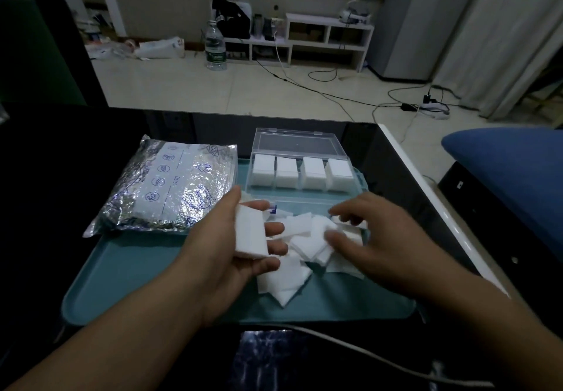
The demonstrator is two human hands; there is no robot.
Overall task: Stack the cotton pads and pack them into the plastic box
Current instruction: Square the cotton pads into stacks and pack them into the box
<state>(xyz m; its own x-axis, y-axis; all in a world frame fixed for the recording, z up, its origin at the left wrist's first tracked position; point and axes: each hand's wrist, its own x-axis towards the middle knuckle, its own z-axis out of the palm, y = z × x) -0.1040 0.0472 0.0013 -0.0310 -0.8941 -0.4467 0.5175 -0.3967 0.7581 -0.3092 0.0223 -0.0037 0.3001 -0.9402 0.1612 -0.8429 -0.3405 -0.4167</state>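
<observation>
Plastic box [301,159] at tray [128,272] far edge: four stacks packed. Partial stack [251,235] held in left hand [225,256]; loose pads [301,238] being pinched by right hand [374,238]. Pile left.

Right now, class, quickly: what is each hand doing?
Left hand: holds a stack of cotton pads.
Right hand: fingers pinch a loose cotton pad from the pile.

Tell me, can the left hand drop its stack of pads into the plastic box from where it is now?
Probably not as things stand. The plastic box is open, lid back, with nothing between it and the left hand, but all four visible sections already look full, so the stack of pads seems to have no free slot.
</observation>
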